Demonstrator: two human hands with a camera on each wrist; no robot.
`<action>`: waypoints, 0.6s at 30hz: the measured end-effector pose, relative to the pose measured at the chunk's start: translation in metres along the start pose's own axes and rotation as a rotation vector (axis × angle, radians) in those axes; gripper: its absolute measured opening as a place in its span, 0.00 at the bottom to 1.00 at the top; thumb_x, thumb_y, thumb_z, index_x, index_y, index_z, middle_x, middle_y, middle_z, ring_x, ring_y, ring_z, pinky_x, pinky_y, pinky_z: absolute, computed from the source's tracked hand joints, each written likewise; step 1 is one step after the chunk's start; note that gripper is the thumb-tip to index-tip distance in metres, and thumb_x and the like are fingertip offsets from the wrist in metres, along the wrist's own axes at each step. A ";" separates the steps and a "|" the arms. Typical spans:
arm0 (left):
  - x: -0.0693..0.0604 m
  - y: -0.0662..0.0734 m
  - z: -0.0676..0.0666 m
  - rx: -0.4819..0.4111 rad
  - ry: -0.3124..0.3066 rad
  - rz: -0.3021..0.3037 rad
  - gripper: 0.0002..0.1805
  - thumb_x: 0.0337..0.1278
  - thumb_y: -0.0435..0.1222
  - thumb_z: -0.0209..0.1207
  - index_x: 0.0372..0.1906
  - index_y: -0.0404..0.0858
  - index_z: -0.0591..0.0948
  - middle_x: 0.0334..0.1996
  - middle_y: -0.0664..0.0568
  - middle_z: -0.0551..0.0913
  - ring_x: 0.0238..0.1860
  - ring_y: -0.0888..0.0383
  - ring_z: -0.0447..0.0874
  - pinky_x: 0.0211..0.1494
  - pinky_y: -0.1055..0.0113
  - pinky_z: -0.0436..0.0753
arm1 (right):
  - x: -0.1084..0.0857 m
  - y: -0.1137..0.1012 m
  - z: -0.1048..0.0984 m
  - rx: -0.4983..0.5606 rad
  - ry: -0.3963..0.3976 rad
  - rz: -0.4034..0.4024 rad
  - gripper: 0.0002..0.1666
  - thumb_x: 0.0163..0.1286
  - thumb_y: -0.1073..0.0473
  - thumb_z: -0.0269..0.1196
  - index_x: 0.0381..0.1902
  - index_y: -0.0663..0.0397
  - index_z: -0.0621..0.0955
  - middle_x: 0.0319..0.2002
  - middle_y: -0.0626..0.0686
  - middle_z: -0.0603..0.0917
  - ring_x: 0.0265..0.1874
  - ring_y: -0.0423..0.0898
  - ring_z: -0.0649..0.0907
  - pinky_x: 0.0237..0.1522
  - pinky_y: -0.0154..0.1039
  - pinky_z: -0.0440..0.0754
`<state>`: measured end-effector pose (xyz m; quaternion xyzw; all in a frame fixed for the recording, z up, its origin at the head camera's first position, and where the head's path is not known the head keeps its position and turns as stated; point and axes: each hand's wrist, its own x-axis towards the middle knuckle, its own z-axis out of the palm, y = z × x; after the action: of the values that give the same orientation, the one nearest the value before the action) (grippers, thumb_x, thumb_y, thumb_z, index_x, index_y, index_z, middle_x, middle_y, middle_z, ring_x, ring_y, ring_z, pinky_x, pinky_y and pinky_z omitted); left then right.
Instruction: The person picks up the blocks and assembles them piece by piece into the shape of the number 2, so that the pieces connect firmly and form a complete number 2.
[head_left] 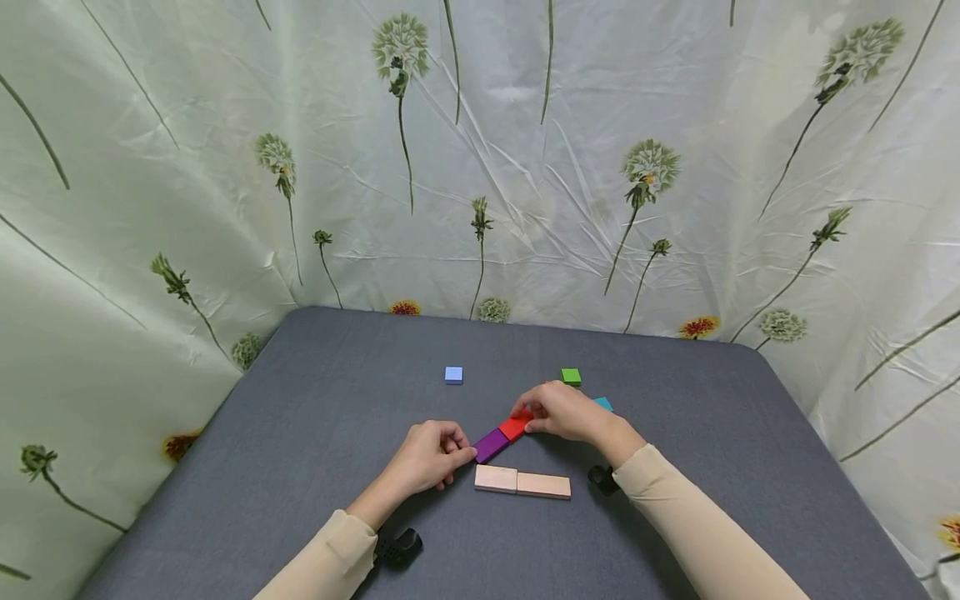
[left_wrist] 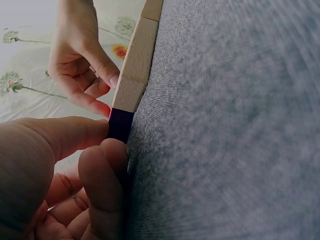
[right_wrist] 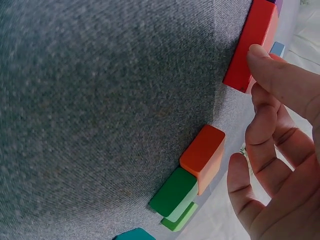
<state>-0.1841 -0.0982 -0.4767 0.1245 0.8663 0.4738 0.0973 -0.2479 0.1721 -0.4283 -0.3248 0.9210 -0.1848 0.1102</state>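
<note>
My left hand (head_left: 427, 457) pinches the near left end of a purple block (head_left: 492, 446) between thumb and fingers. End to end with it lies a red block (head_left: 513, 428), slanting up to the right. Thumb and fingers of my right hand (head_left: 568, 412) hold the red block by its far end; in the right wrist view the thumb presses one long side of the red block (right_wrist: 256, 40). Just in front, two plain wooden blocks, a left one (head_left: 496, 478) and a right one (head_left: 543, 485), lie end to end in a row.
A light blue block (head_left: 453, 375) and a green block (head_left: 571, 377) lie farther back. A teal block (head_left: 603, 403) shows behind the right hand. The right wrist view also has an orange block (right_wrist: 204, 152) touching a dark green one (right_wrist: 174, 192). A flowered curtain (head_left: 525, 167) hangs behind the grey table (head_left: 315, 400).
</note>
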 end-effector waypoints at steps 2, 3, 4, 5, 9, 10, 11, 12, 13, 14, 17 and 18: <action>0.000 0.000 0.000 0.000 0.001 0.001 0.08 0.66 0.35 0.71 0.32 0.42 0.84 0.18 0.58 0.78 0.14 0.64 0.76 0.18 0.68 0.80 | 0.000 0.000 0.000 0.000 -0.002 -0.003 0.13 0.71 0.62 0.74 0.52 0.49 0.90 0.27 0.45 0.81 0.26 0.36 0.72 0.30 0.30 0.70; 0.000 0.000 0.000 0.000 0.001 0.001 0.08 0.66 0.35 0.71 0.32 0.42 0.84 0.18 0.58 0.78 0.14 0.64 0.76 0.18 0.68 0.80 | 0.000 0.000 0.000 -0.002 -0.001 -0.007 0.13 0.71 0.62 0.74 0.52 0.49 0.90 0.27 0.45 0.81 0.26 0.36 0.72 0.30 0.30 0.71; 0.000 0.000 0.000 0.000 0.000 0.001 0.08 0.66 0.35 0.71 0.32 0.42 0.84 0.18 0.58 0.78 0.14 0.64 0.76 0.18 0.68 0.80 | 0.000 0.000 0.000 -0.004 0.000 -0.009 0.13 0.70 0.62 0.74 0.52 0.49 0.90 0.27 0.45 0.81 0.26 0.36 0.72 0.30 0.30 0.71; 0.000 0.000 0.000 0.001 0.000 0.001 0.08 0.66 0.35 0.71 0.32 0.42 0.84 0.18 0.58 0.78 0.14 0.64 0.76 0.18 0.68 0.80 | 0.001 0.000 0.000 -0.005 0.001 -0.013 0.13 0.70 0.62 0.74 0.52 0.49 0.90 0.27 0.45 0.81 0.26 0.35 0.72 0.30 0.30 0.71; 0.000 0.000 0.000 0.002 -0.002 -0.003 0.08 0.66 0.35 0.71 0.32 0.42 0.84 0.18 0.58 0.78 0.14 0.64 0.76 0.18 0.68 0.80 | 0.001 0.001 0.001 -0.007 0.007 -0.020 0.13 0.70 0.62 0.75 0.52 0.50 0.90 0.28 0.44 0.82 0.26 0.35 0.72 0.30 0.30 0.71; 0.000 0.000 0.000 0.002 -0.002 -0.004 0.08 0.67 0.35 0.71 0.32 0.42 0.84 0.19 0.58 0.78 0.15 0.63 0.76 0.18 0.68 0.80 | 0.001 0.001 0.001 -0.007 0.008 -0.020 0.13 0.70 0.62 0.75 0.52 0.50 0.90 0.28 0.44 0.82 0.26 0.35 0.72 0.30 0.30 0.71; 0.000 0.000 0.000 0.003 -0.002 -0.005 0.08 0.67 0.35 0.71 0.32 0.42 0.84 0.19 0.58 0.78 0.15 0.63 0.76 0.18 0.68 0.80 | 0.001 0.001 0.001 -0.007 0.009 -0.020 0.13 0.70 0.63 0.75 0.52 0.50 0.90 0.28 0.45 0.83 0.26 0.35 0.72 0.30 0.30 0.71; 0.000 0.000 0.000 0.003 -0.001 -0.006 0.08 0.67 0.35 0.71 0.32 0.42 0.84 0.19 0.58 0.78 0.15 0.63 0.76 0.18 0.68 0.80 | 0.001 0.001 0.001 -0.008 0.010 -0.020 0.13 0.69 0.63 0.75 0.52 0.50 0.90 0.28 0.45 0.83 0.26 0.35 0.72 0.30 0.30 0.72; 0.000 0.000 0.000 0.003 -0.001 -0.006 0.07 0.67 0.35 0.71 0.33 0.42 0.84 0.19 0.58 0.78 0.15 0.63 0.76 0.18 0.68 0.80 | 0.001 0.000 0.001 -0.009 0.011 -0.020 0.13 0.69 0.63 0.75 0.52 0.50 0.91 0.29 0.45 0.83 0.26 0.35 0.72 0.30 0.30 0.72; 0.000 0.000 0.001 0.003 -0.001 -0.005 0.07 0.67 0.35 0.71 0.33 0.42 0.84 0.19 0.57 0.78 0.15 0.63 0.76 0.18 0.68 0.80 | 0.001 0.000 0.001 -0.009 0.011 -0.020 0.13 0.69 0.63 0.75 0.51 0.50 0.91 0.29 0.45 0.83 0.27 0.35 0.73 0.30 0.30 0.72; 0.000 0.000 0.001 0.004 -0.002 -0.004 0.07 0.67 0.35 0.71 0.33 0.42 0.84 0.19 0.57 0.78 0.15 0.63 0.76 0.18 0.68 0.80 | 0.001 0.000 0.001 -0.008 0.012 -0.014 0.14 0.69 0.63 0.75 0.51 0.50 0.91 0.29 0.45 0.83 0.27 0.35 0.73 0.31 0.30 0.72; 0.001 0.000 0.001 0.003 -0.002 -0.004 0.07 0.67 0.35 0.71 0.33 0.42 0.84 0.19 0.57 0.78 0.15 0.63 0.76 0.18 0.68 0.80 | 0.001 0.000 0.001 -0.008 0.012 -0.013 0.14 0.69 0.63 0.75 0.51 0.50 0.91 0.29 0.45 0.83 0.27 0.36 0.73 0.31 0.30 0.72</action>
<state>-0.1845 -0.0976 -0.4773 0.1235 0.8672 0.4721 0.0991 -0.2482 0.1714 -0.4296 -0.3301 0.9202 -0.1839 0.1020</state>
